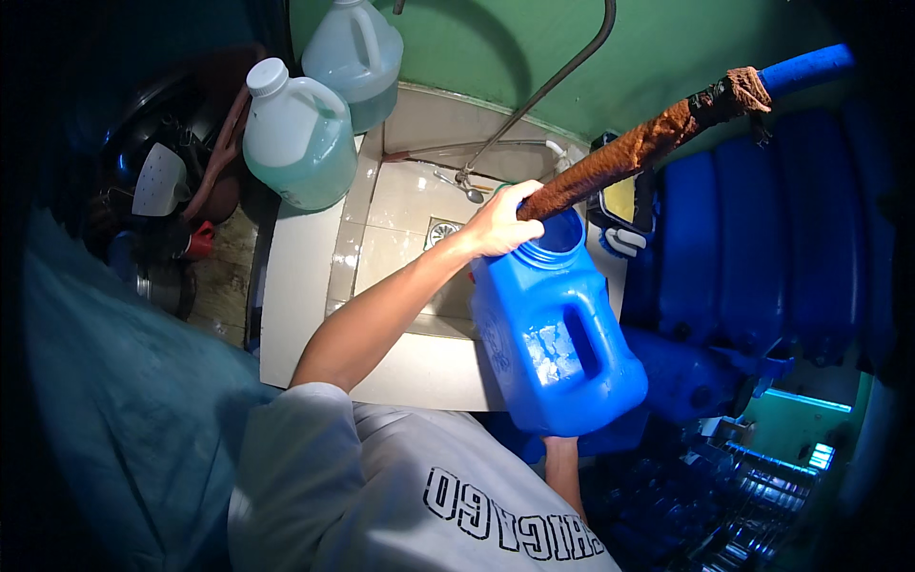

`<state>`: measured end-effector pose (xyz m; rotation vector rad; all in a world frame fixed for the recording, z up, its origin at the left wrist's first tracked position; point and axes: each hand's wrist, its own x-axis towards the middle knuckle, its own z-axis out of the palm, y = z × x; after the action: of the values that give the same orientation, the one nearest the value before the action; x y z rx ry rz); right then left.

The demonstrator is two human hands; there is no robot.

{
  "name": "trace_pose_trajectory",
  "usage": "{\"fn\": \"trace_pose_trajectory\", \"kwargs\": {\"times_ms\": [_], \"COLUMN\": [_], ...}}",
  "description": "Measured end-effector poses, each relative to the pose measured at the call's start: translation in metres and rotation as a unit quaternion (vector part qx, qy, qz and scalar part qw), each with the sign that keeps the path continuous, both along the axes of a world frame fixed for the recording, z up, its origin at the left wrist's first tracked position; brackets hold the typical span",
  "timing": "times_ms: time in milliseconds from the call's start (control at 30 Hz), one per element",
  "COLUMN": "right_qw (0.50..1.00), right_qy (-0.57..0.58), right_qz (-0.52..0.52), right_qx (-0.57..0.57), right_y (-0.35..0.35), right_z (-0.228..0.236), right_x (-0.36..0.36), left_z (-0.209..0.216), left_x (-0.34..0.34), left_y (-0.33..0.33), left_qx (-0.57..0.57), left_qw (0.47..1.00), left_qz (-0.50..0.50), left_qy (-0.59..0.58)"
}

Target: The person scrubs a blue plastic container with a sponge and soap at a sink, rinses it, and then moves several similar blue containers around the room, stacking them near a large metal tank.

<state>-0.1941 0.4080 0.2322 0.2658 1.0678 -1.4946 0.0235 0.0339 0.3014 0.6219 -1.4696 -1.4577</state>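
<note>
A blue plastic jug (572, 386) with a moulded handle and an uncapped round mouth is tilted in front of me, its base toward my body. My left hand (500, 225) is closed at the jug's neck. Against its thumb and fingers lies the lower end of a thick rod (629, 153) wrapped in rough brown material, with a blue upper part. That end meets the jug's mouth; how far it reaches inside is hidden. From below, my right hand (560, 448) holds the base, with only the wrist showing and the fingers hidden.
Behind the jug is a tiled sink (393, 205) with a drain (442, 232). A capped translucent jug (300, 143) and another translucent jug (355, 62) stand at its left. Several large blue containers (748, 229) line the right side. Cookware (181, 124) crowds the far left.
</note>
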Motion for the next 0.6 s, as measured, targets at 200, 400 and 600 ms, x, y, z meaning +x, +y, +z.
{"fn": "trace_pose_trajectory", "kwargs": {"times_ms": [200, 400, 600], "right_qw": [0.998, 0.994, 0.993], "right_qy": [0.054, 0.083, 0.099], "right_qz": [-0.007, -0.013, -0.013], "right_qx": [-0.041, -0.066, -0.067], "right_y": [-0.032, -0.044, -0.027], "right_z": [0.038, 0.058, 0.065], "right_x": [-0.021, -0.022, -0.027], "left_z": [0.051, 0.054, 0.061], "left_x": [-0.025, -0.042, -0.035], "left_y": [-0.008, -0.009, -0.006], "left_qx": [0.007, -0.007, 0.035], "left_qw": [1.0, 1.0, 0.998], "left_qz": [-0.014, 0.002, -0.061], "left_qy": [0.015, 0.01, 0.004]}}
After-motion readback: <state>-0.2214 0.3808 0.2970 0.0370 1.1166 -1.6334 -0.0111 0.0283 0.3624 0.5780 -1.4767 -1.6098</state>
